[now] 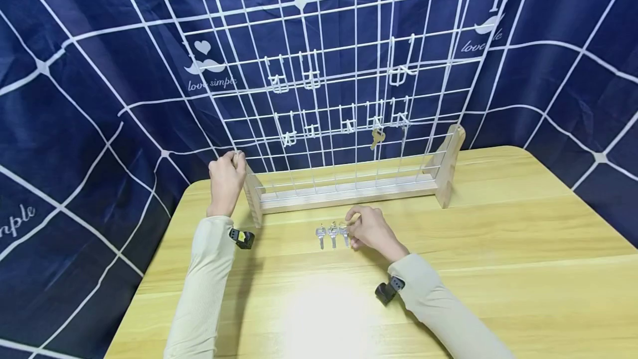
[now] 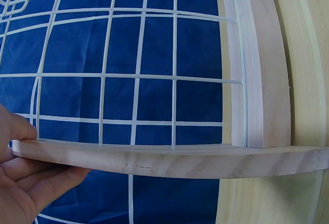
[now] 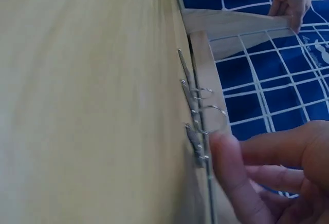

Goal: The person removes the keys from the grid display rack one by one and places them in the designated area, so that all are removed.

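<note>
My left hand [image 1: 227,180] grips the top of the wooden end piece [image 2: 154,160] of a white wire grid rack [image 1: 326,193], thumb on one side and fingers on the other. Three silver keys with rings lie in a row on the table before the rack: a left key [image 1: 321,236], a middle key [image 1: 333,235] and a right key [image 1: 344,234]. With thumb and forefinger, my right hand [image 1: 371,231] pinches the right key at its ring; the fingertips partly hide it. In the right wrist view the thumb tip overlaps the ring of the nearest key [image 3: 195,146].
Several white hooks [image 1: 311,79] hang in two rows on the grid. A brass-coloured key [image 1: 377,137] hangs from a lower hook, with a silver key [image 1: 404,134] beside it. The rack stands on a wooden table [image 1: 523,226], before a dark blue patterned curtain [image 1: 573,93].
</note>
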{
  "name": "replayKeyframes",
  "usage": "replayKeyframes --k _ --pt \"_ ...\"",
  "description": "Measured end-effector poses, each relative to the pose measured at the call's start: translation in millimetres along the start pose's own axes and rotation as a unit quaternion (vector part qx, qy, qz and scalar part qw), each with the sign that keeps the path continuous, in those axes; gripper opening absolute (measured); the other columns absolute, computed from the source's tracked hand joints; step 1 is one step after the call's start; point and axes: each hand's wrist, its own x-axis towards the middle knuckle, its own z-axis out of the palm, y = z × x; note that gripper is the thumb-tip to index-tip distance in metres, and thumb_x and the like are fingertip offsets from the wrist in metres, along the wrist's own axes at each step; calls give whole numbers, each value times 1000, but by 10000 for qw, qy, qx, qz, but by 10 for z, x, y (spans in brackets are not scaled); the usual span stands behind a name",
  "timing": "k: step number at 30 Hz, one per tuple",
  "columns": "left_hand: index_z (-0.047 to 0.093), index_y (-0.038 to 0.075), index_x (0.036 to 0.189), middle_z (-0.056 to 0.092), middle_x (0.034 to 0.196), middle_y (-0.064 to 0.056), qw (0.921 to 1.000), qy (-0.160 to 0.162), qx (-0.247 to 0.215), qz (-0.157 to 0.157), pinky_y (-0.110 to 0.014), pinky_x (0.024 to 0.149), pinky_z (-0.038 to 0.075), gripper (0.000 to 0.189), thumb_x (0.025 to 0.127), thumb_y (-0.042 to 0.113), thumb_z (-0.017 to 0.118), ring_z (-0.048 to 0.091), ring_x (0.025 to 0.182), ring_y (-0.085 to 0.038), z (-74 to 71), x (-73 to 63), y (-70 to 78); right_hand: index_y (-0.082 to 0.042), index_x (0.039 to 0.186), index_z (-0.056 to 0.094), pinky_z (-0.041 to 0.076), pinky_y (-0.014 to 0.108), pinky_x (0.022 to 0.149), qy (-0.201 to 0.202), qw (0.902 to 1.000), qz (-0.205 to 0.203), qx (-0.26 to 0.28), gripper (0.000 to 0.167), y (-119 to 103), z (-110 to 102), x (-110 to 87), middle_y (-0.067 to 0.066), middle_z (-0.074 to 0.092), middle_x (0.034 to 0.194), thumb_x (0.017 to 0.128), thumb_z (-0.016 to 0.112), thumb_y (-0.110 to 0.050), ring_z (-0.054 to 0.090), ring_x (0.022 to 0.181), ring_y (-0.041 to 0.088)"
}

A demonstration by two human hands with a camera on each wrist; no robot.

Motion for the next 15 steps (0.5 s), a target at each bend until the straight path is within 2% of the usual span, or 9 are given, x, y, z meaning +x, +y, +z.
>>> replayKeyframes --k 3,6,8,11,15 --pt "62 -5 75 57 61 -19 10000 -77 23 -25 -49 67 49 29 95 16 53 58 63 -42 -16 -1 2 5 107 63 55 32 56 445 9976 -525 113 23 -84 -116 -31 17 66 76 84 66 5 66 57 22" --pt "61 -4 74 58 62 -20 10000 -86 22 -39 -49 67 49 30 95 15 53 59 64 -42 -27 -4 6 4 107 65 56 35 65 1134 9878 -1068 -20 21 -233 -280 -58 18 69 84 88 65 -2 68 65 23" --pt "58 -2 70 57 61 -20 10000 -56 23 -29 -50 67 49 30 95 15 52 59 64 -42 -27 -4 6 3 107 67 55 36 70 1667 9762 -1371 -199 21 -346 -400 -60 18 71 89 89 65 -8 69 70 24" --pt "54 0 67 56 60 -20 10000 -24 15 -19 -50 67 48 32 95 14 53 58 64 -43 -22 -4 6 2 108 68 55 39 75 2407 9566 -1612 -328 24 -518 -572 -47 17 71 94 88 68 -12 71 79 28" --pt "54 0 66 57 63 -21 10000 -27 19 -20 -50 68 48 31 95 14 54 59 66 -45 -6 2 7 2 110 68 54 40 76 3023 9356 -1799 -296 29 -678 -755 -6 17 71 99 86 71 -14 71 85 30"
